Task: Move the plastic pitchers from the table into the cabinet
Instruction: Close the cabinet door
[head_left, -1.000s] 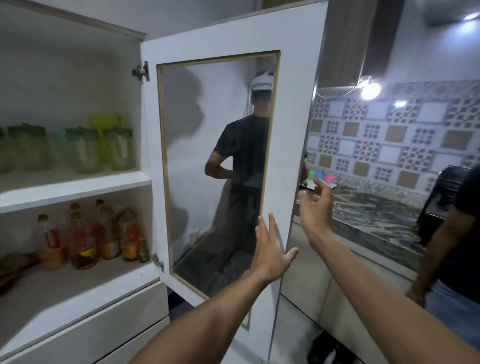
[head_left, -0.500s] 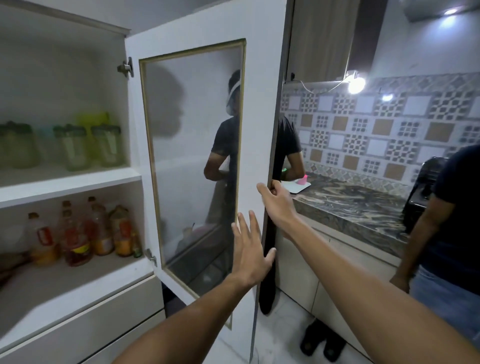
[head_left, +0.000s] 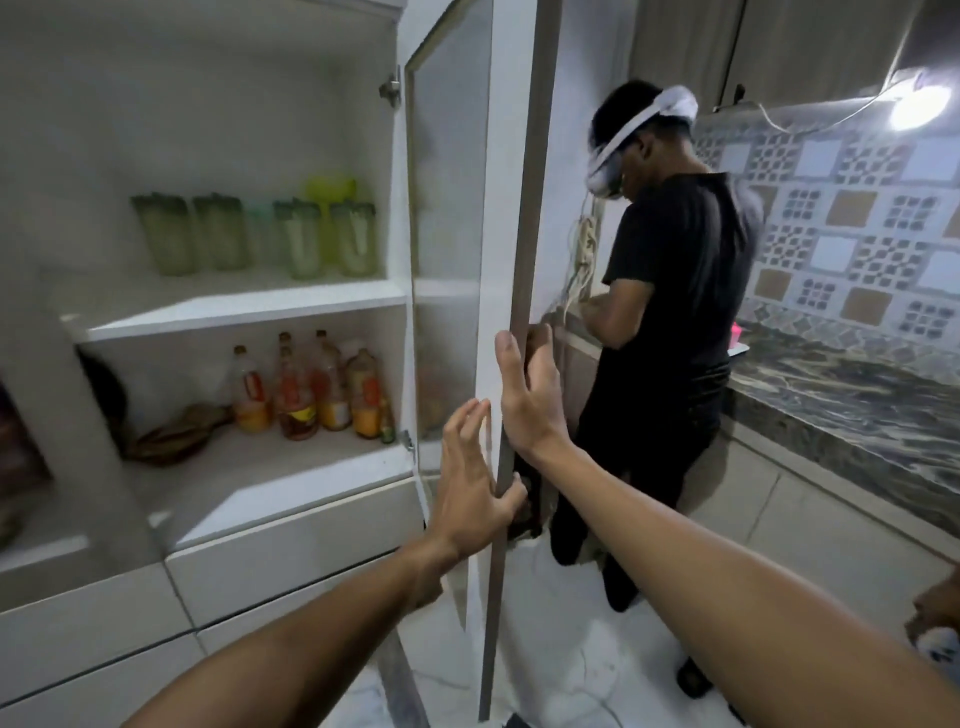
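Observation:
Several translucent green plastic pitchers (head_left: 301, 239) with dark lids stand in a row on the upper shelf of the open white cabinet (head_left: 239, 306). Its glass-panelled door (head_left: 493, 208) points toward me, nearly edge-on. My right hand (head_left: 530, 395) grips the door's free edge, with the fingers behind it and the thumb along the front. Just below, my left hand (head_left: 467, 467) holds the same edge, fingers spread on the inner face and thumb hooked round the edge. Neither hand carries a pitcher.
Several sauce bottles (head_left: 311, 395) and a brown bag (head_left: 171, 436) sit on the lower shelf. A person in black (head_left: 670, 322) stands right behind the door at a marble counter (head_left: 841, 395). Another person's hand (head_left: 935, 613) shows at the right edge.
The door has turned from facing me to nearly edge-on. My right hand stayed on its edge, and my left hand moved from hovering before the glass to holding the edge.

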